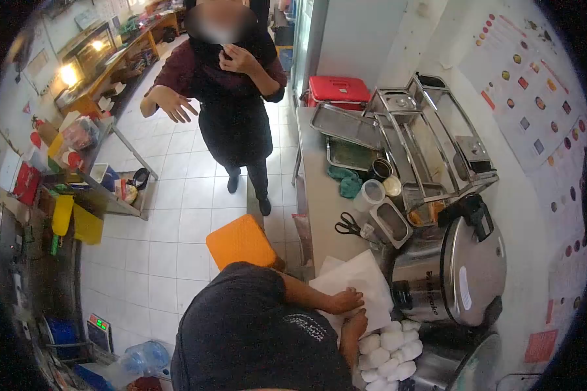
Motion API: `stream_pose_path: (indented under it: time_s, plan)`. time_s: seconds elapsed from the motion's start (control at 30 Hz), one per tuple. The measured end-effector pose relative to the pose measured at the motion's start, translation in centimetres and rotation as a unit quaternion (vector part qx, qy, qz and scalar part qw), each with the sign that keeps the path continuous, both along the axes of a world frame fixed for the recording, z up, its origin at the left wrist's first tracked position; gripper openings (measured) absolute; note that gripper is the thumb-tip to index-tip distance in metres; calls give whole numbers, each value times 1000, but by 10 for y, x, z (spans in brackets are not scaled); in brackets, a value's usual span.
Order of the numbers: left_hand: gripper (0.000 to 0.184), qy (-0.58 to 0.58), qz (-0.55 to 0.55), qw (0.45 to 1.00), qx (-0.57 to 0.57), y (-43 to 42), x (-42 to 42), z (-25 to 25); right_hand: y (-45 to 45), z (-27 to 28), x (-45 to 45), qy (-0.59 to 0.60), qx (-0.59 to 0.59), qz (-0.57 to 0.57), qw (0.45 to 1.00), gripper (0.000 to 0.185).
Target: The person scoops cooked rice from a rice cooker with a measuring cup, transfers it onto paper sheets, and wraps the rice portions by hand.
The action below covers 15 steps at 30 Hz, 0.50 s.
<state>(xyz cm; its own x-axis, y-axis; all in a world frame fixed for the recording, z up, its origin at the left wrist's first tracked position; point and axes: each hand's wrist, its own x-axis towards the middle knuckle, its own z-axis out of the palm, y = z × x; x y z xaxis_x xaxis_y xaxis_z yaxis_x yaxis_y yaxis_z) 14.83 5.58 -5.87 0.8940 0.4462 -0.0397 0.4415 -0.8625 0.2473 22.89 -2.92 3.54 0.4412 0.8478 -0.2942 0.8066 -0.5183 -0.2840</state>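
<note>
My left hand [347,300] rests over white paper sheets [365,270] on the metal counter, its fingers curled together. Just below it, my right hand [355,324] is closed at the lower edge of the same sheets. What either hand pinches is too small to make out. Several white rounded bundles [390,352] are piled beside my right hand. Black-handled scissors [349,225] lie beyond the sheets, near a small metal tray [391,222].
A large steel pressure cooker [424,274] stands right of the sheets. Further back are a metal rack [424,140], trays, tubs and a red case [338,90]. Another person [231,98] stands in the aisle, near an orange stool [241,241]. Shelves line the left.
</note>
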Motion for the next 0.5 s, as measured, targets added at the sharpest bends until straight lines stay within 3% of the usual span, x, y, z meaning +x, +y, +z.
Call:
stream_pose_path:
  time_s: [0.07, 0.13, 0.2, 0.3, 0.37, 0.4, 0.43, 0.47, 0.5]
  plan:
    - [73, -41, 20, 997, -67, 0, -1, 9, -2, 27, -8, 31, 11, -19, 999, 45]
    - [82, -95, 39, 983, -155, 0, -27, 58, -6, 54, -11, 73, 60, -35, 995, 45]
    - [90, -179, 30, 957, -228, 5, -31, 77, -10, 68, -11, 141, 155, -46, 977, 49]
    - [92, -288, 19, 918, -272, 6, -36, 114, -16, 53, 1, 289, 307, -54, 905, 60]
    - [89, -356, 24, 888, -290, 1, -33, 128, -17, 51, 5, 383, 354, -110, 846, 55]
    - [87, -380, -6, 898, -219, -3, -29, 133, -17, 53, 4, 429, 375, -137, 811, 52]
    - [86, -401, -36, 903, -149, -11, -22, 137, -15, 67, -7, 343, 421, -125, 830, 54]
    - [79, -436, -60, 885, -151, -23, -17, 141, -13, 82, -19, 255, 463, -113, 841, 56]
    - [71, -468, -86, 866, -152, -34, -13, 147, -14, 91, -26, 240, 474, -117, 839, 57]
